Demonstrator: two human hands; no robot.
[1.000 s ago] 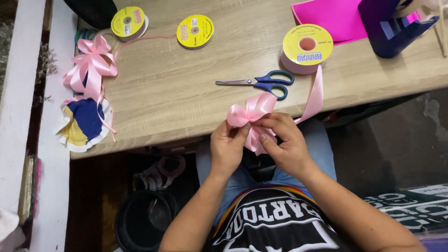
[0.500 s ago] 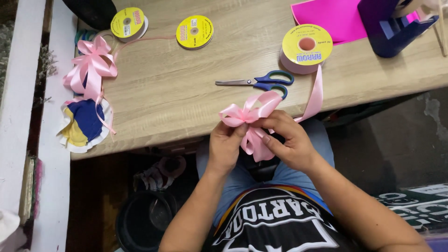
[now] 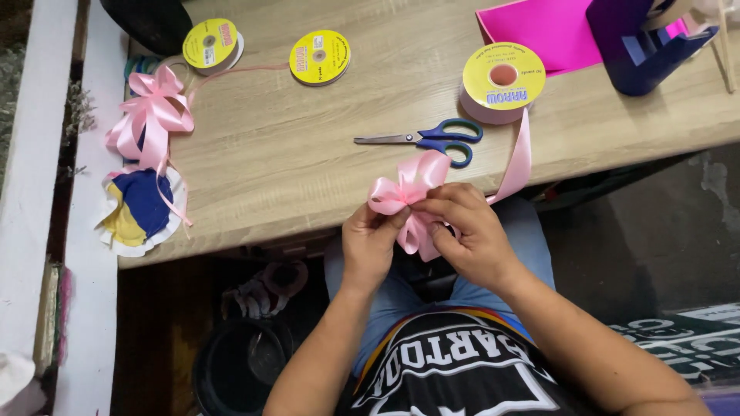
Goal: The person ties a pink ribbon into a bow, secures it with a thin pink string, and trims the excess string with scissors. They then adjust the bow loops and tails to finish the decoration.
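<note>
Just below the near edge of the pale wood-grain tabletop (image 3: 293, 162), over the person's lap, both hands work a half-formed bow of glossy pink satin ribbon (image 3: 405, 196). The left hand (image 3: 370, 243) pinches the bow's gathered middle between thumb and forefinger, while the right hand (image 3: 466, 231) curls over the loops from the other side, its fingers closed on the folds; the exact fingertip contact under the ribbon is hidden. A tail of the same pink ribbon runs from the bow up over the table edge to the big yellow-faced spool of pink ribbon (image 3: 502, 81) further back on the tabletop. Judging by this, the step is shaping loops, and doing it well means keeping the centre pinch firm so earlier loops cannot slip, matching each new loop to its neighbours, and leaving slack in the tail so the spool does not tug. The blue-handled scissors (image 3: 435, 139) lie on the tabletop just behind the bow, within easy reach. At the tabletop's left end sit a finished pink ribbon bow (image 3: 152, 112), a blue and yellow fabric rosette with a white frill (image 3: 139, 212), and two small yellow spools (image 3: 212, 46) (image 3: 319, 57).
</note>
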